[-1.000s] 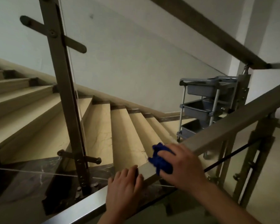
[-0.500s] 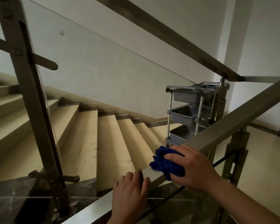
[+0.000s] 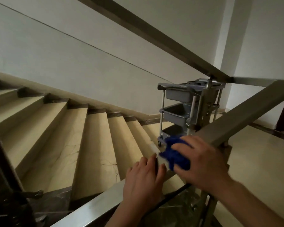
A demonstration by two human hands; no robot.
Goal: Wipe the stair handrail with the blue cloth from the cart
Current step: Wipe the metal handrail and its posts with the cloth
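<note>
A flat metal handrail (image 3: 246, 115) slopes from the lower left up to the right across the view. My right hand (image 3: 202, 163) presses a bunched blue cloth (image 3: 174, 153) onto its top. My left hand (image 3: 144, 181) lies flat on the handrail just below the cloth, fingers spread and nothing in it. A grey three-shelf cart (image 3: 184, 110) stands on the landing beyond the handrail, partly hidden by a metal post.
Beige stone steps (image 3: 92, 141) descend toward the cart on the left. A second handrail (image 3: 154, 35) crosses overhead above a glass panel. A dark railing post (image 3: 0, 169) stands at the left edge. The landing floor (image 3: 256, 161) lies to the right.
My right hand has slid the blue cloth up the handrail to the right. My left hand followed along the rail. The camera has moved forward, closer to the cart.
</note>
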